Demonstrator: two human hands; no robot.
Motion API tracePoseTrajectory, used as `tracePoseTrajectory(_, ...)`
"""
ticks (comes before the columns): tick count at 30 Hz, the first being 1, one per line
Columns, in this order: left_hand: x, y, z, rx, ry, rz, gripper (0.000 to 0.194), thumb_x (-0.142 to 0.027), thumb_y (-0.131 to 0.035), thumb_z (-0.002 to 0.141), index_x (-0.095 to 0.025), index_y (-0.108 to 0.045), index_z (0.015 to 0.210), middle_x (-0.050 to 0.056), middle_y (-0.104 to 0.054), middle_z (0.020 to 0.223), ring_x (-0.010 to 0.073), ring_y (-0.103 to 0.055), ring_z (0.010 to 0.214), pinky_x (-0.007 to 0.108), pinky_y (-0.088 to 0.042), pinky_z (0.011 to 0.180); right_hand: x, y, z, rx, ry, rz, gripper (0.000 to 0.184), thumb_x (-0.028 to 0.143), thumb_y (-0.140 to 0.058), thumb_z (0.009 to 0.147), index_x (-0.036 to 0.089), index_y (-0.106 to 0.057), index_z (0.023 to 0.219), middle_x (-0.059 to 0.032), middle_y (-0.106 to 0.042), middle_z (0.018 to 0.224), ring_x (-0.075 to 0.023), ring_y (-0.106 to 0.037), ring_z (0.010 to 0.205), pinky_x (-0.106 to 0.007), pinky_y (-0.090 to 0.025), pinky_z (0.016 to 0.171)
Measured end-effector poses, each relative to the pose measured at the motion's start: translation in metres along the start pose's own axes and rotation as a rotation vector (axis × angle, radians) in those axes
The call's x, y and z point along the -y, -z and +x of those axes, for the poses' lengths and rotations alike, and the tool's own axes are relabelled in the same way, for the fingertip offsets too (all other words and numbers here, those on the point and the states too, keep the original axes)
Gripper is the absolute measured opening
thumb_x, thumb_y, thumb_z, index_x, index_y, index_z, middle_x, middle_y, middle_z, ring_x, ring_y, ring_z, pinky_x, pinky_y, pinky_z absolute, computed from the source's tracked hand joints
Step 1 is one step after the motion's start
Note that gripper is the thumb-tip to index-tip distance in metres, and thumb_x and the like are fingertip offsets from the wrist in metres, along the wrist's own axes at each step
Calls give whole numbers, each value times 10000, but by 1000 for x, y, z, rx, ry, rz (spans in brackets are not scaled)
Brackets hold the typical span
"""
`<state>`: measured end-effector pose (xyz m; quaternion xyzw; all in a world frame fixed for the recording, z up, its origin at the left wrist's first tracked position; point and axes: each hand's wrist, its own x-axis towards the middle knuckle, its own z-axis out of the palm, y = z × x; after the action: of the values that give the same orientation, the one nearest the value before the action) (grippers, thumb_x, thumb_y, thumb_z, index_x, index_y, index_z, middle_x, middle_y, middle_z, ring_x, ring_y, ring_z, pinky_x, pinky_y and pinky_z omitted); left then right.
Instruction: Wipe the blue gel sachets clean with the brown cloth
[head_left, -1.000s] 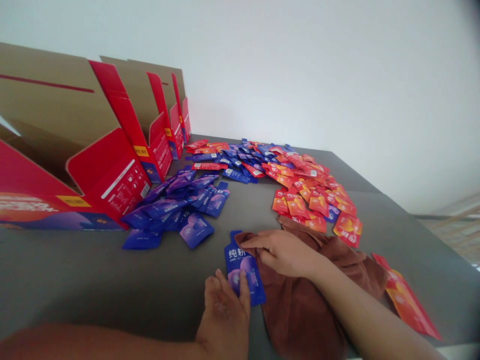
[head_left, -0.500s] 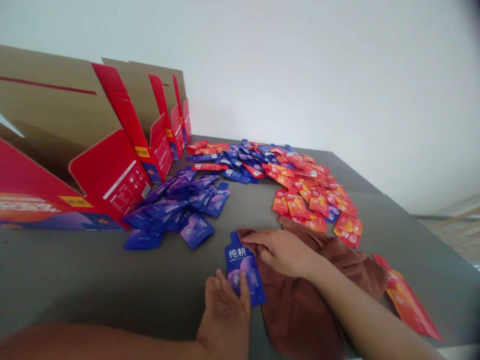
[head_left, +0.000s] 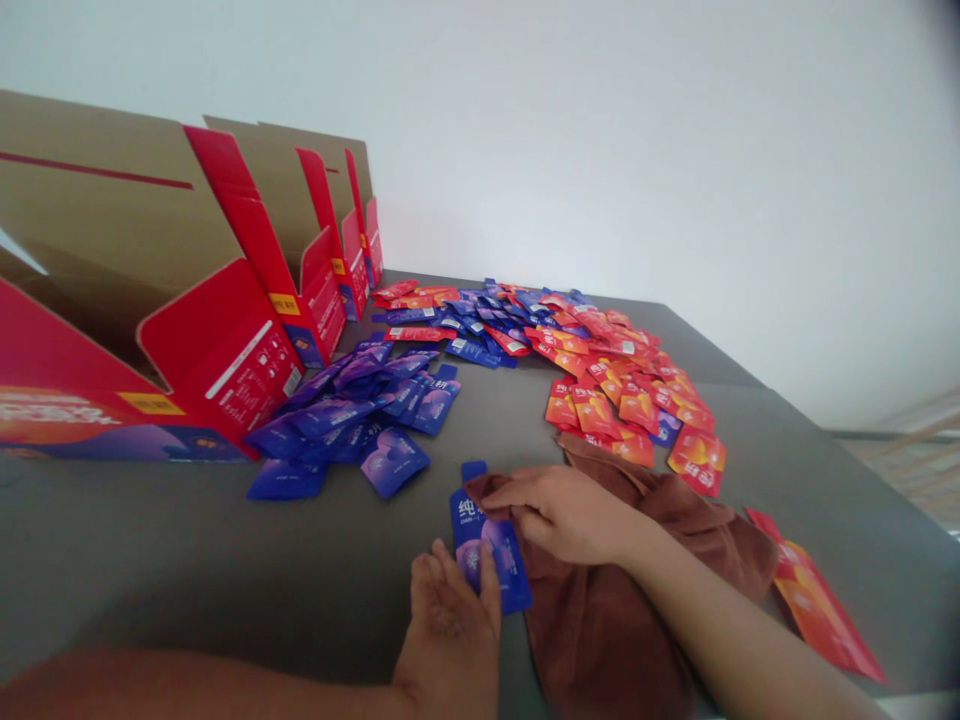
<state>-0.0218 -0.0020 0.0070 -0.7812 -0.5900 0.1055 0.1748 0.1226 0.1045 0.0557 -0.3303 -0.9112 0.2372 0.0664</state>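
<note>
Head: “纯” on blue pouch [head_left: 507,556]

Soft, diffuse light leaves the far wall [head_left: 600,150] pale and bright, while the grey table [head_left: 187,540] darkens near left in a soft-edged shadow. The cartons [head_left: 217,350] are dim inside. Print on the blue pouch [head_left: 510,557] looks slightly soft; wide-angle stretching and blur mark the right edge, its far corner dark.

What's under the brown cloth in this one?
Under the cloth, at the tip held by the right hand, lies part of the blue pouch, some of its white lettering covered. What lies beneath the cloth's wider spread cannot be seen.
</note>
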Motion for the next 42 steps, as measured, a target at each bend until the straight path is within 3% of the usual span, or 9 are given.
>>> tracePoseTrajectory(3, 0, 1, 0, 2, -14, 39, 454, -60, -452, 756, -222, -524, 1174, 214, -624, 1096, 277, -597, 990, 445, -456, 868, 4, 0, 0, 64, 122, 71, 378, 93, -424, 788, 224, -614, 1087, -3, -637, 1051, -134, -567, 941, -230, -396, 833)
tracePoseTrajectory(9, -1, -4, -1, -40, 7, 11, 451, -60, -434, 765, -211, -515, 1182, 226, -628, 1081, 281, -601, 981, 463, -450, 874, -6, 0, 1, -67, -129, -70, 410, 111, -411, 787, 231, -591, 1135, -38, -633, 1055, -171, -574, 923, -281, -399, 818)
tracePoseTrajectory(15, -2, -4, -1, -25, 11, -28, 432, -57, -419, 767, -216, -558, 1143, 228, -623, 1086, 286, -592, 1000, 458, -447, 878, 4, 0, -1, 90, 138, 76, 406, 104, -424, 792, 243, -598, 1131, -7, -632, 1074, -143, -565, 955, -242, -399, 832)
tracePoseTrajectory(22, 6, 9, 0, -40, -57, 113, 469, -51, -458, 747, -223, -514, 1180, 231, -636, 1057, 274, -615, 952, 400, -465, 847, -4, 1, 1, -39, -110, -66, 426, 113, -414, 788, 232, -579, 1162, -42, -631, 1068, -173, -570, 936, -281, -399, 832)
tracePoseTrajectory(28, 3, 7, -1, -11, -36, 113, 451, -61, -443, 751, -234, -547, 1154, 203, -637, 1078, 267, -606, 974, 410, -456, 859, 6, 1, -1, 83, 134, 62, 377, 112, -425, 796, 224, -615, 1101, -12, -646, 1034, -141, -573, 925, -237, -404, 816)
tracePoseTrajectory(34, 3, 6, 0, -2, -42, 149, 472, -61, -442, 757, -241, -503, 1190, 195, -639, 1080, 263, -605, 976, 417, -458, 858, -4, 0, 1, -33, -90, -52, 431, 109, -399, 790, 230, -575, 1165, -32, -627, 1095, -171, -568, 969, -279, -400, 843)
tracePoseTrajectory(40, 5, 8, -1, 11, -82, 149, 461, -69, -448, 760, -234, -506, 1187, 220, -632, 1072, 276, -604, 973, 411, -449, 873, 5, -1, -1, 90, 121, 70, 400, 127, -429, 804, 235, -579, 1159, -8, -619, 1122, -150, -559, 1003, -248, -391, 865)
tracePoseTrajectory(42, 6, 9, 0, 22, -82, 151, 464, -71, -443, 762, -246, -506, 1186, 212, -633, 1076, 278, -602, 977, 409, -449, 874, 5, -1, -1, 85, 119, 83, 403, 115, -423, 799, 238, -587, 1147, 0, -624, 1113, -145, -563, 997, -243, -392, 863)
